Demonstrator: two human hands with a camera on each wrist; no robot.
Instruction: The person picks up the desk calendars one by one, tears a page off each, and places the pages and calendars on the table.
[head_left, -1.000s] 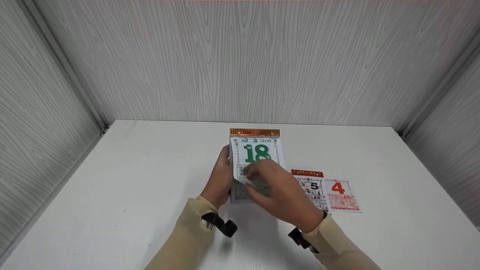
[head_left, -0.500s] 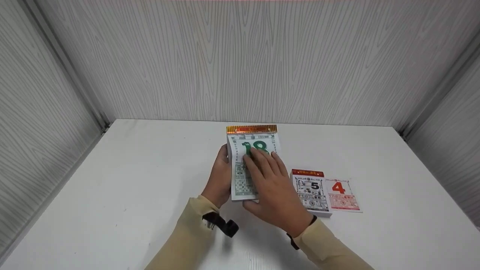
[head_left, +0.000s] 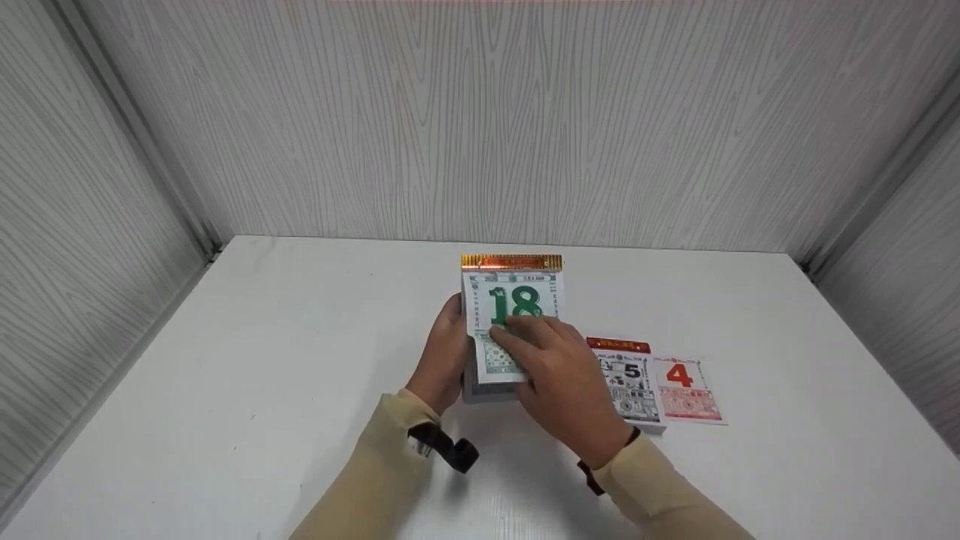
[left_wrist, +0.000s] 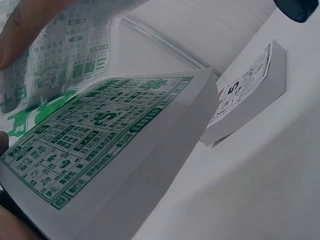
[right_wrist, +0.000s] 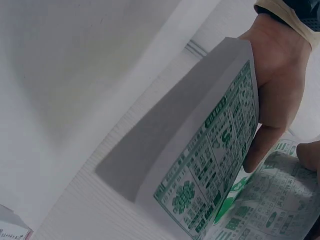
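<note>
Since half a second ago, right hand [head_left: 559, 375] has slid from the green 18 toward the pad's near end, its fingers lifting the top sheet [left_wrist: 65, 45]. Left hand [head_left: 446, 360] clasps the tear-off calendar pad's [head_left: 511, 300] left edge, thumb on top; long axis runs away from the person. Smaller calendar pad [head_left: 630, 382] and loose sheet 4 [head_left: 684, 390] lie just right on the white table [head_left: 225, 375], grey panelled walls around.

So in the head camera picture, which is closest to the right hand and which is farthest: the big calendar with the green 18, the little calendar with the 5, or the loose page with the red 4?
1. Big calendar: the right hand is touching its top page.
2. Little calendar: just right of that hand.
3. Loose page: farther right, beyond the little calendar.
</note>
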